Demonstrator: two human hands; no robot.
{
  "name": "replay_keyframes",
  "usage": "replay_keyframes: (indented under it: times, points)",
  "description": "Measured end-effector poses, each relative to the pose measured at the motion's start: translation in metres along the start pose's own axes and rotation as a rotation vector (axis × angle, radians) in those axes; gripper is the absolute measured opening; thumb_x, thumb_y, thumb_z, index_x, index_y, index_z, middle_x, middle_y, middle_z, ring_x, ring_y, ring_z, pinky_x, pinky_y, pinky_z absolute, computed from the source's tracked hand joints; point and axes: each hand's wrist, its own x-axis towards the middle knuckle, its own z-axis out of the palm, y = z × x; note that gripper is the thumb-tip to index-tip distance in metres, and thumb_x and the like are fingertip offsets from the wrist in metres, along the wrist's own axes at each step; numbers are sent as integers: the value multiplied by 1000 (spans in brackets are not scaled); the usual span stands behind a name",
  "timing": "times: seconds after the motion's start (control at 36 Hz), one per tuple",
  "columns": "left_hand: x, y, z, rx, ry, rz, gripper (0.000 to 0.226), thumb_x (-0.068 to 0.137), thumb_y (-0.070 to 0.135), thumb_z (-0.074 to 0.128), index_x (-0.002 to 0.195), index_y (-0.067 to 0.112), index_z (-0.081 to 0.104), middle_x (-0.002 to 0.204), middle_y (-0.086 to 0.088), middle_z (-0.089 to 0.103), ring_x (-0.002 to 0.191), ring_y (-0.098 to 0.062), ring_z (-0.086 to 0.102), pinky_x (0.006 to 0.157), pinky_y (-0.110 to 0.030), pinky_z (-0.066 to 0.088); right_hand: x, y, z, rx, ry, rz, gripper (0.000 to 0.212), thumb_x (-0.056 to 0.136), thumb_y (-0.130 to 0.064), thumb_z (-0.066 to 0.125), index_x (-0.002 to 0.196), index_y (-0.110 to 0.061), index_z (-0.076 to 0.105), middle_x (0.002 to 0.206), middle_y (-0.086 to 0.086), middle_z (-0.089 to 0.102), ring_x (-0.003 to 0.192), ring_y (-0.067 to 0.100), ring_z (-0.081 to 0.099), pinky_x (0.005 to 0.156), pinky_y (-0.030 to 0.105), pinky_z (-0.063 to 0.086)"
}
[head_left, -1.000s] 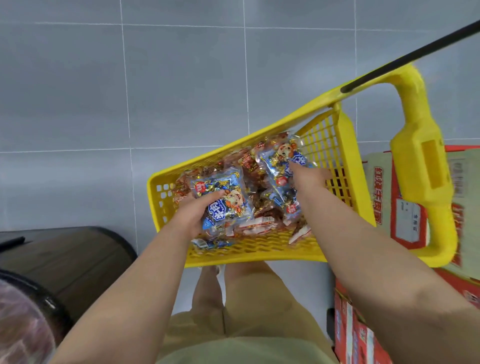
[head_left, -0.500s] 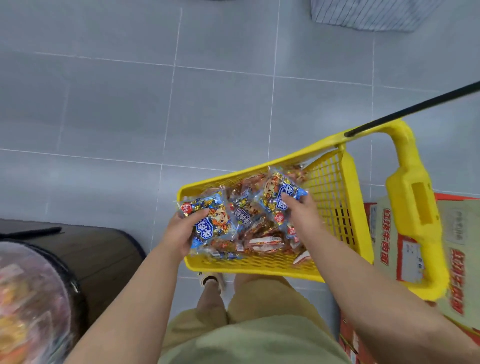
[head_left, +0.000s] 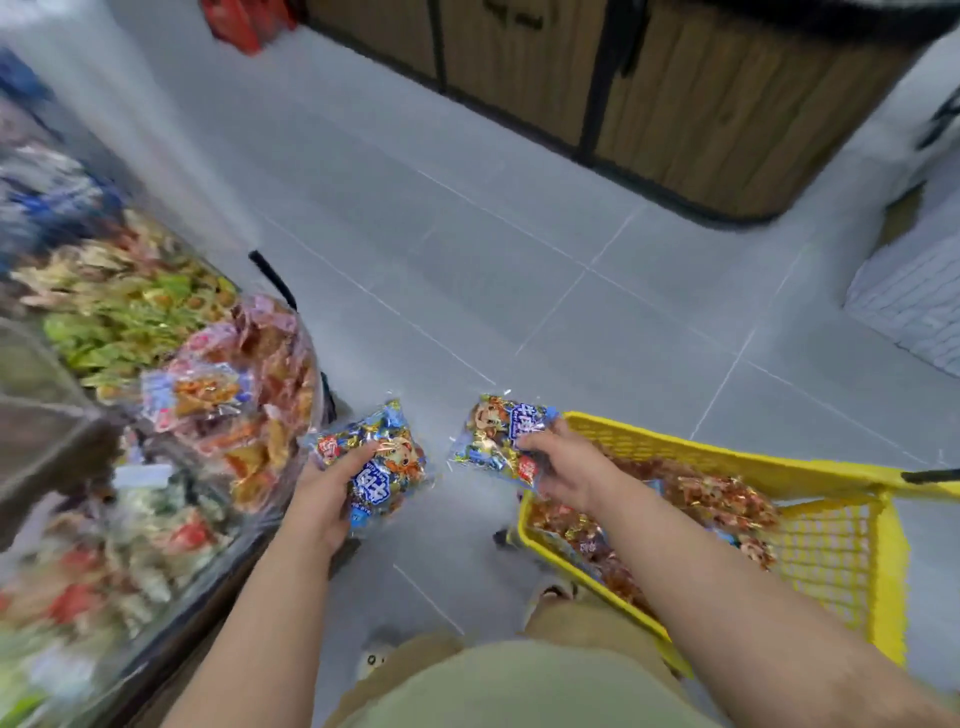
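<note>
- Now, head view: the left hand (head_left: 324, 493) holds a blue snack bag (head_left: 384, 462) above the floor (head_left: 467, 260). The thumb lies across the printed front and the fingers curl underneath, so this grip is closed round the bag.
- The right hand (head_left: 563, 467) holds a second snack bag (head_left: 498, 434) with the same cartoon print, thumb on top and fingers beneath. That grip is likewise closed on its bag.
- The two bags hang apart with bare tile showing between them. The blue snack bag is at 9 o'clock of the second one.
- The second snack bag hangs just outside the left corner of the yellow basket (head_left: 727, 460), at about 10 o'clock of it.
- The yellow basket sits at 4 o'clock in the picture and holds a heap of more wrapped snacks, reddish-brown and blue. The right forearm crosses over it.
- At 9 o'clock in the picture, a display bin (head_left: 156, 389) carries piles of wrapped sweets in green, pink, orange and red, much of it blurred. The blue snack bag is just beside the bin's edge, at 3 o'clock of it.
- A wooden cabinet (head_left: 675, 93) with dark framing stands at 1 o'clock, along the far side of the floor.
- At 6 o'clock are the person's khaki shorts (head_left: 519, 686) and one shoe (head_left: 374, 657).
</note>
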Motion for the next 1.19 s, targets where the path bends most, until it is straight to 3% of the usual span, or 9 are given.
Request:
replay_keyframes:
  times: [0.06, 0.17, 0.5, 0.56, 0.64, 0.75, 0.86, 1.08, 1.19]
  points:
    - [-7, 5, -46, -52, 59, 25, 25, 84, 4, 66, 107, 12, 61, 93, -12, 74, 72, -22, 73, 62, -41, 61, -1, 13, 43, -50, -55, 5, 28, 86, 15, 46, 97, -10, 51, 74, 6, 69, 60, 15, 67, 53, 26, 55]
    - [-26, 7, -142, -129, 182, 60, 21, 83, 3, 69, 102, 10, 63, 90, -12, 74, 67, -18, 73, 55, -32, 59, 0, 55, 121, -122, -155, 44, 27, 88, 11, 49, 111, 0, 54, 102, 19, 63, 87, 28, 62, 89, 42, 51]
    - [-102, -1, -359, -410, 516, 172, 20, 80, 1, 72, 94, 11, 62, 81, -10, 74, 67, -19, 72, 52, -28, 55, 5, 162, 306, -305, -261, 128, 9, 85, -1, 60, 89, -9, 64, 74, 6, 67, 63, 13, 61, 63, 21, 49]
    - [-108, 1, -377, -466, 576, 186, 26, 79, 2, 73, 101, 9, 59, 89, -14, 72, 71, -23, 72, 58, -33, 57, 10, 168, 330, -352, -256, 114, 11, 84, -4, 64, 86, -15, 60, 68, 2, 60, 56, 9, 53, 54, 18, 43]
    - [-112, 5, -394, -534, 641, 214, 30, 79, 2, 73, 103, 10, 57, 98, -17, 69, 72, -22, 71, 64, -34, 57, 17, 171, 364, -401, -322, 102, 37, 86, -7, 65, 116, -18, 48, 98, 4, 55, 74, 18, 51, 74, 30, 48]
    - [-114, 15, -405, -631, 697, 206, 68, 80, 6, 74, 138, 3, 39, 120, -20, 62, 96, -27, 67, 78, -39, 56, 24, 166, 409, -516, -333, 91, 12, 84, -13, 67, 89, -16, 56, 74, -2, 61, 63, 10, 56, 51, 25, 48]
    - [-118, 30, -421, -698, 763, 226, 61, 79, 7, 74, 132, -3, 45, 105, -18, 68, 79, -23, 69, 58, -32, 57, 33, 160, 453, -598, -432, 82, 16, 84, -17, 69, 94, -21, 57, 95, -7, 64, 87, 7, 57, 69, 24, 42]
    - [-117, 61, -451, -787, 867, 327, 30, 79, 1, 71, 99, 16, 54, 77, -6, 75, 62, -13, 72, 47, -22, 54, 54, 153, 544, -932, -711, -26, 22, 84, 0, 62, 97, -17, 66, 75, 2, 66, 59, 13, 60, 60, 25, 47]
    - [-112, 69, -459, -793, 878, 300, 51, 79, 3, 73, 124, 4, 51, 85, -9, 73, 61, -14, 72, 46, -23, 53, 53, 154, 592, -1049, -749, -171, 24, 83, -9, 68, 105, -17, 66, 81, -1, 65, 67, 9, 61, 68, 26, 53]
